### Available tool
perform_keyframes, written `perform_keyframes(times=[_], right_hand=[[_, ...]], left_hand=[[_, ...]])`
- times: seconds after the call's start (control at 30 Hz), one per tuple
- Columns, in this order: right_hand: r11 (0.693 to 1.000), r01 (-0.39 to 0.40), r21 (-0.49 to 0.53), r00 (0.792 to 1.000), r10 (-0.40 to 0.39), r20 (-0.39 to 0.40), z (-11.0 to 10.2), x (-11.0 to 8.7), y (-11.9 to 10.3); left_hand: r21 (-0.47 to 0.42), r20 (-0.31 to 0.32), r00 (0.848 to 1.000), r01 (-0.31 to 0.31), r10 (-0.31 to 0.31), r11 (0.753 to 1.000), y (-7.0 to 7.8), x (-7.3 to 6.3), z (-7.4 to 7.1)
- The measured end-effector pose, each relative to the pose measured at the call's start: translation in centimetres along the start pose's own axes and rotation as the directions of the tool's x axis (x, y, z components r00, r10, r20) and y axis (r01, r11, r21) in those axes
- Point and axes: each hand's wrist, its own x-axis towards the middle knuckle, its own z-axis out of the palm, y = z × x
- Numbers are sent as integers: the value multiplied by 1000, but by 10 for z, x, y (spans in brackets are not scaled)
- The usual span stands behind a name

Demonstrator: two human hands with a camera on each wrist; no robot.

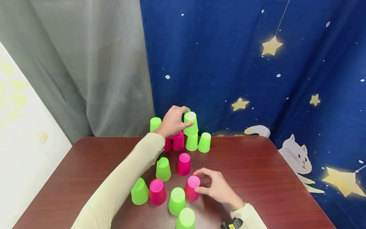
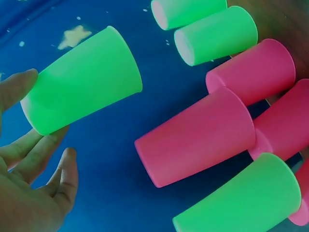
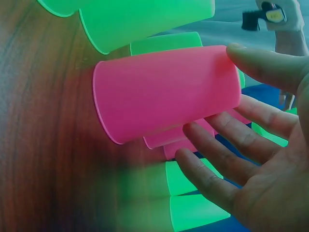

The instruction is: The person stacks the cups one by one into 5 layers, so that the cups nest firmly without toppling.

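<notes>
At the back of the table, my left hand [image 1: 172, 122] pinches an upside-down green cup [image 2: 84, 82] between thumb and fingers. In the head view this cup overlaps the top of a green cup [image 1: 192, 142] in the back row; whether they touch I cannot tell. An upper pink cup [image 2: 195, 140] and an upper green cup [image 2: 241, 200] sit on the row beside it. Nearer, my right hand [image 1: 218, 187] holds an upside-down pink cup [image 3: 166, 92] by its upper part, thumb on one side and fingers on the other. My left forearm hides part of the back row.
In front of the back row, several upside-down cups stand apart, among them a pink cup [image 1: 184, 164], a green cup [image 1: 163, 169] and another green cup [image 1: 177, 201]. One green cup [image 1: 204, 142] ends the back row at right. Curtains [image 1: 217, 63] hang behind the table [image 1: 251, 165].
</notes>
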Motion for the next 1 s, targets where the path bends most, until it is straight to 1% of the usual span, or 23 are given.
perform_keyframes(times=[0.13,0.3,0.47,0.6,0.83,1.0], right_hand=[[999,-34,40,999,34,-8,2,-2,-1],[997,-61,51,998,62,-2,4,-3,-2],[998,-59,38,998,59,-9,7,-4,-2],[998,-53,35,998,53,-17,9,-5,-1],[997,-43,69,999,44,-21,10,-5,-1],[998,-34,57,999,35,-20,12,-4,0]], left_hand=[[54,27,999,37,-39,998,-3,14,8],[110,38,997,63,-67,992,-10,21,20],[133,20,993,109,-113,985,-16,20,29],[141,1,990,138,-140,980,-17,19,34],[182,18,981,184,-191,966,-18,21,40],[203,15,979,197,-205,959,-20,22,41]])
